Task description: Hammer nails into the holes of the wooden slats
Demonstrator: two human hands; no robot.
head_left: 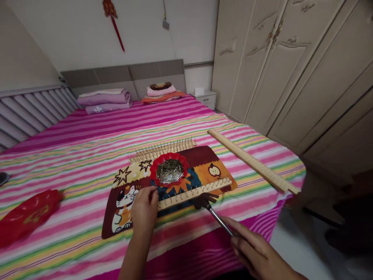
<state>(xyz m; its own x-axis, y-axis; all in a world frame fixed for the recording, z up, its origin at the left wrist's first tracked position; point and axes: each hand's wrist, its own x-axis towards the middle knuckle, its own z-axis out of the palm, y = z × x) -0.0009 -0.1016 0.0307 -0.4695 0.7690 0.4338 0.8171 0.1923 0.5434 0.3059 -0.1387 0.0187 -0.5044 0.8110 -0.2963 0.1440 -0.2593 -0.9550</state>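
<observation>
My left hand (145, 210) is closed at the left end of a wooden strip (201, 190) with a row of nails standing up in it. The hand covers that end, and its fingertips are partly hidden. My right hand (255, 249) grips a claw hammer (220, 220) by its metal shaft, the dark head low over the strip's near edge. Beneath the strip lies a patterned mat (116, 198) with a cat picture. A red scalloped bowl (153, 171) full of loose nails sits on the mat, just beyond my left hand.
Behind the bowl lie wooden strips (163, 149) bristling with nails. A long wooden board (250, 159) rests at the right on the striped bedspread (87, 163). A red tray (32, 214) is at the left. Folded bedding (105, 102) lies near the headboard; a wardrobe (279, 70) stands right.
</observation>
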